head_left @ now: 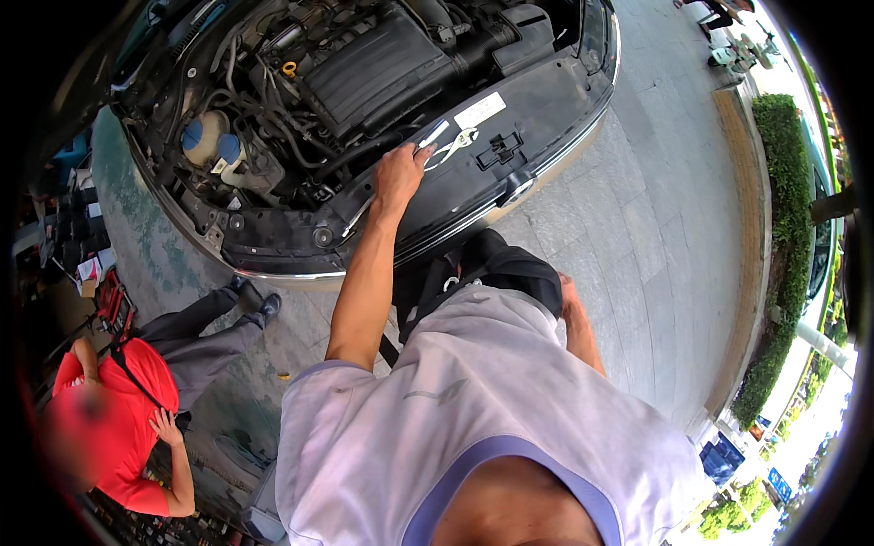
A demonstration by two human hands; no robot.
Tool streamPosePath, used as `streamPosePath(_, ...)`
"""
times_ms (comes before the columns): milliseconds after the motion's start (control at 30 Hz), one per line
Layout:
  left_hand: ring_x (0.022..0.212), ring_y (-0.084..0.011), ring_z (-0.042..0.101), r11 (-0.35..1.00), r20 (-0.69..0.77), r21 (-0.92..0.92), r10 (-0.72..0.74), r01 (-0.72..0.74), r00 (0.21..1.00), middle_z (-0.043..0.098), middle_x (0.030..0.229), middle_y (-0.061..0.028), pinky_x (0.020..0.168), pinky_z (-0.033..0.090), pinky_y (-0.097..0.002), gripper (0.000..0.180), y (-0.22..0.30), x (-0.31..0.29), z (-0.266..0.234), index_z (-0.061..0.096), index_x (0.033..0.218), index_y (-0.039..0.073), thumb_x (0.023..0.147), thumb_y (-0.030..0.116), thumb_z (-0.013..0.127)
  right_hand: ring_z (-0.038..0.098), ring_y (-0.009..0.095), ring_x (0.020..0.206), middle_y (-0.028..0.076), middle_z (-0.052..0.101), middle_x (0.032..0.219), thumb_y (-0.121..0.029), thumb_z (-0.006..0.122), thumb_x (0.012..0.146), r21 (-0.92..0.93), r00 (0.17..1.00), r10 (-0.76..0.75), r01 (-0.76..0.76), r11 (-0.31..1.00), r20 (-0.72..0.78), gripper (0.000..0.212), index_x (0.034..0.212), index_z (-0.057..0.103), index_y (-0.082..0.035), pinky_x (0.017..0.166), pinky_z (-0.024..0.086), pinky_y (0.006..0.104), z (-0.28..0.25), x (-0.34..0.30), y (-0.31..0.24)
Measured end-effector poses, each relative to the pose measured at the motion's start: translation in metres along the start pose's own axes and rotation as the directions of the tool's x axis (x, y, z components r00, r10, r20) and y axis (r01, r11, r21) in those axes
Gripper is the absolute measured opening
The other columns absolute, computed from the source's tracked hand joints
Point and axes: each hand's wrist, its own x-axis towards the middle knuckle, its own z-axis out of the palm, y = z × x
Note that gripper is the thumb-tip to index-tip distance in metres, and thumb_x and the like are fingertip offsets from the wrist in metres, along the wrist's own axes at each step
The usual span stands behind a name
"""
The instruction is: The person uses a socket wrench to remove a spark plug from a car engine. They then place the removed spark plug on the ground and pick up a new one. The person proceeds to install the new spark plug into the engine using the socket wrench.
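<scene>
My left hand [399,177] reaches over the front panel [555,105] of a car's open engine bay, its fingers bent and closed. At its fingertips is a pale, slim tool end [432,136]. A thin silver rod [359,217] shows beside the wrist; I cannot tell whether both belong to one tool. Just right of the fingers lies a silver open-ended wrench [464,139] on the panel. My right hand [569,302] hangs low beside my black shorts [523,273], its fingers mostly hidden.
The black engine cover [378,68] fills the bay, with a yellow dipstick ring [289,68] and a blue-capped reservoir [205,136] to its left. A person in red [137,387] stands at the left. Grey paving [655,209] and a hedge [780,218] lie to the right.
</scene>
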Motion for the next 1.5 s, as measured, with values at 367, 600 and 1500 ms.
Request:
streamPosePath(367,0.091,-0.0395,0.061,0.984,-0.070,0.180,0.011,0.002,0.997,0.065,0.094,-0.0202,0.079,0.049,-0.0477,0.028,-0.032,0.018,0.029,0.066,0.104,0.005,0.092,0.029,0.059,0.064,0.021,0.082,0.015,0.069,0.096,-0.032,0.058,0.092,-0.219,0.990,-0.104,0.081,0.972,-0.095,0.042,0.114,0.064,0.003,0.071,0.052,0.0338,-0.012,0.050,-0.037)
streamPosePath(600,0.092,-0.0353,0.056,0.977,-0.213,0.196,0.128,-0.086,0.969,0.058,0.095,-0.0130,0.079,0.048,-0.0460,0.024,-0.073,0.009,0.035,0.064,0.110,0.010,0.091,0.025,0.060,0.064,0.020,0.086,0.010,0.067,0.105,-0.034,0.058,0.091,-0.486,0.998,-0.058,0.065,0.871,0.029,0.041,0.119,0.060,-0.004,0.073,0.051,0.0363,-0.031,0.076,-0.104)
streamPosePath(1500,0.106,-0.0261,0.050,0.932,-0.458,0.361,0.192,-0.015,0.868,0.055,0.113,-0.0060,0.094,0.035,-0.0472,0.063,-0.117,-0.032,0.045,0.055,0.129,0.016,0.082,0.057,0.062,0.063,0.021,0.083,0.010,0.067,0.099,-0.032,0.059,0.090,-0.467,0.999,0.045,-0.047,0.883,-0.015,0.042,0.120,0.058,-0.003,0.069,0.050,0.0361,-0.025,0.063,-0.116)
